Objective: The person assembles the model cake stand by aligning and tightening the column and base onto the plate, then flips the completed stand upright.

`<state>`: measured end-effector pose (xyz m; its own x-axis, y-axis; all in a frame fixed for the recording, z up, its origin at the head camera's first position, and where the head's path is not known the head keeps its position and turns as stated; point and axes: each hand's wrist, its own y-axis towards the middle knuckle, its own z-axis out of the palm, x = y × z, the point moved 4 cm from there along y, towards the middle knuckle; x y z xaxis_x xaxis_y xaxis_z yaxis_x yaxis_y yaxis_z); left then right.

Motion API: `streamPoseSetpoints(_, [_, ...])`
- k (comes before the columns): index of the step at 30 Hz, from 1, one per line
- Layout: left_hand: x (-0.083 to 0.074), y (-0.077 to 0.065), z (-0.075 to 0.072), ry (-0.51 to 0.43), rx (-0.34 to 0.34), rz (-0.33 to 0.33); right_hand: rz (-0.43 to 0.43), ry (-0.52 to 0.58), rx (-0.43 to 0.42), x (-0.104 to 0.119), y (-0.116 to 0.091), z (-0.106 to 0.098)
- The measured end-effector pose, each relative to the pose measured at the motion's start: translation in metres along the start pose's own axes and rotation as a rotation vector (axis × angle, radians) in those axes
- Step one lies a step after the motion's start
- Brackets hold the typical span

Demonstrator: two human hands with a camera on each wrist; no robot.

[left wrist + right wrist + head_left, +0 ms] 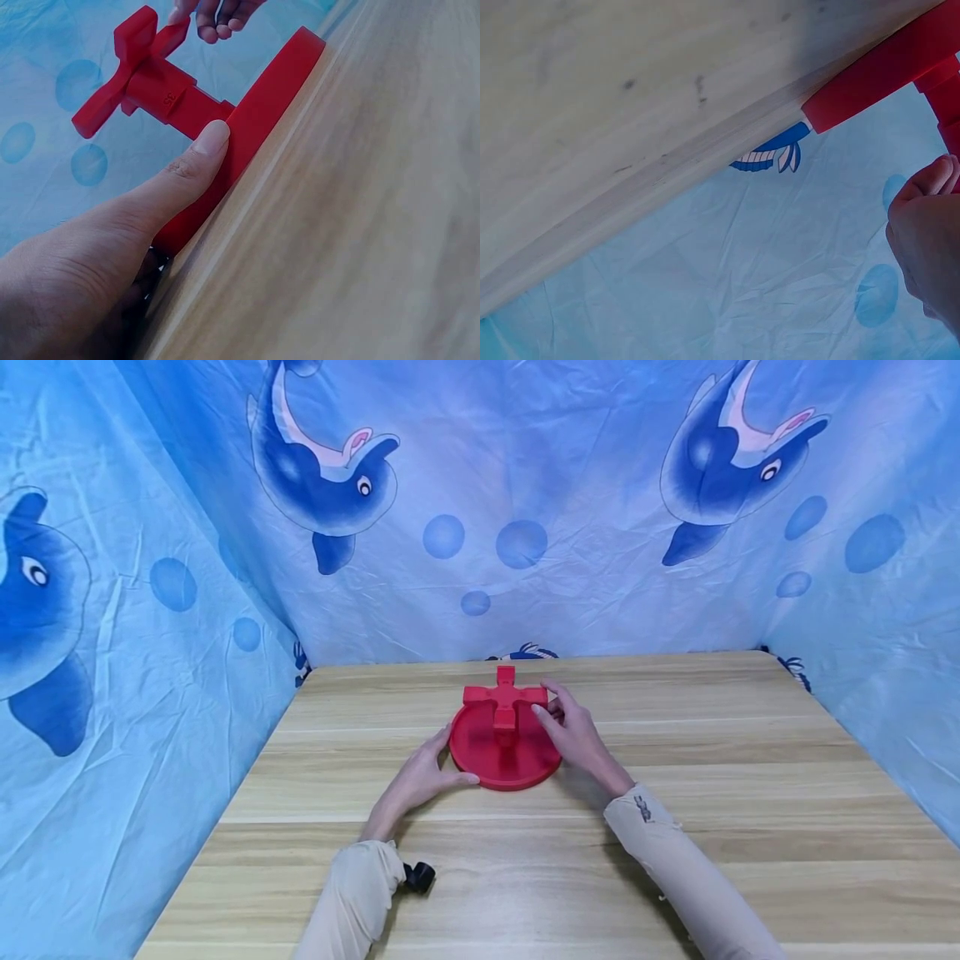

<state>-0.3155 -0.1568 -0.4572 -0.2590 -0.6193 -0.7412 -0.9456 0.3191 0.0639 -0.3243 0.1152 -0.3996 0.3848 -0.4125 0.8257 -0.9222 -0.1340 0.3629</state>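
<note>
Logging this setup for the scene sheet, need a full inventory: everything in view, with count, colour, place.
round base: 1, red, flat on the table
post: 1, red, upright on the base
cross-shaped handle: 1, red, atop the post
table: 1, light wood grain, under the base
backdrop: blue sheeting, behind and beside the table
dolphin prints: 3, blue with white, on the backdrop
bubble prints: several, blue, on the backdrop
wrist device: 1, black, at the left cuff
sleeves: 2, beige, on the forearms
left hand: 1, bare, gripping the base's rim
right hand: 1, bare, at the handle's right arm
</note>
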Motion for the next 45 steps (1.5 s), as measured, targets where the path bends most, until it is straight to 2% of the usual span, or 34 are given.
streamPoseSetpoints(14, [0.0,0.0,0.0,0.013,-0.013,0.039,-0.035,0.021,0.008,-0.001,-0.007,-0.004])
streamPoseSetpoints(31, [0.002,0.0,0.001,0.024,-0.011,0.048,-0.043,0.049,0.001,0.007,-0.02,0.0])
streamPoseSetpoints(38, [0.001,-0.001,0.001,0.034,-0.014,0.034,-0.043,0.042,-0.006,0.011,-0.024,0.002])
streamPoseSetpoints(45, [0.0,-0.002,0.001,0.057,-0.018,0.02,-0.085,0.002,0.015,0.017,-0.032,0.007])
